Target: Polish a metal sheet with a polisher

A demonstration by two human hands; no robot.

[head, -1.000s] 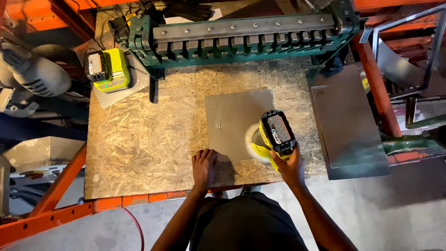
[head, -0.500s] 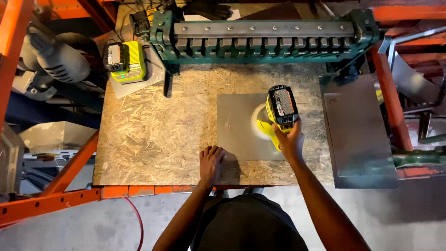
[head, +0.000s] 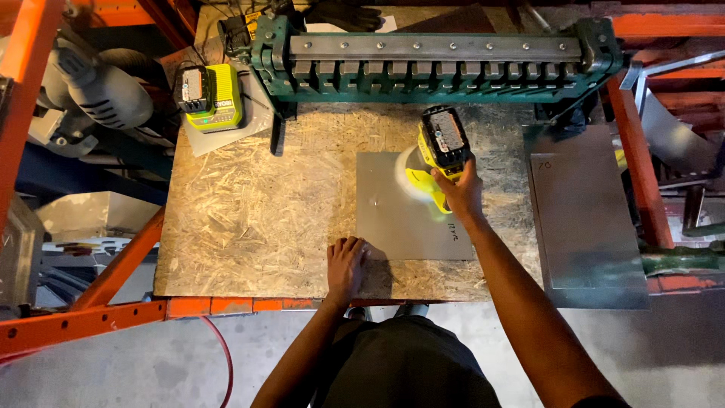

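Sander on sheet — charger left

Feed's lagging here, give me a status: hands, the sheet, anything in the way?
Right hand grips yellow power tool, pad on metal sheet. Left hand flat on sheet's near-left corner. Green bending brake close behind the tool.

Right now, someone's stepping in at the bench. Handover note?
Right hand grips the yellow sander, pad down on the upper right part of the metal sheet.
Left hand lies flat on the sheet's lower left corner, pinning it to the board.
Green brake behind; charger at back left; more sheet to the right.
Done: cannot tell how much is sanded.
Left: cannot tell.
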